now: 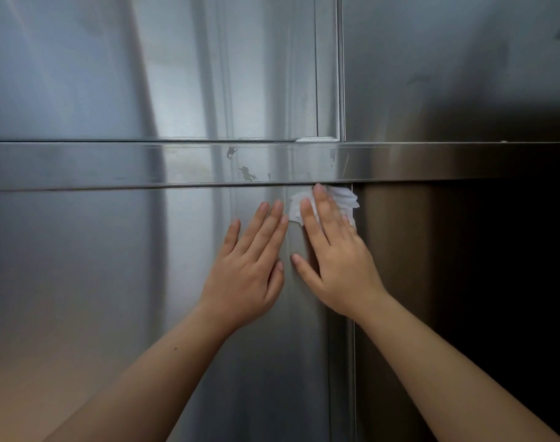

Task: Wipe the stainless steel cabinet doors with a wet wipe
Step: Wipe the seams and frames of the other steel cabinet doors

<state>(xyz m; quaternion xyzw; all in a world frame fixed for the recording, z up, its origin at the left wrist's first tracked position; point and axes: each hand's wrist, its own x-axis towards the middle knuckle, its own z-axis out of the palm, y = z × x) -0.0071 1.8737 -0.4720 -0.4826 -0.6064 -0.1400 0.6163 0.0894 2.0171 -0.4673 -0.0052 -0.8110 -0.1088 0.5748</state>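
Your grip is flat on both sides: the right hand [333, 260] lies with fingers extended and presses the wet wipe [344, 199] against the steel without curling round it. The left hand [250, 266] is likewise spread flat on the metal and has hold of nothing.

Four panels are in view. The lower left door [81, 282] carries both of your hands. The lower right door [463, 282] lies in shadow beyond the vertical seam [354, 346]. The upper left door [113, 74] and the upper right door [447, 74] sit above the horizontal rail [113, 165].

The wipe sits at the top right corner of the lower left door, just under the rail, with its far edge reaching the seam.

Progress, as judged: work is under way at that one corner only. No wet trail can be made out on any panel, so you cannot be credited with any finished door. The upper right door shows smudges. The rail bears dark marks [246, 173] not yet cleared. Most of the surface appears to be left to do.
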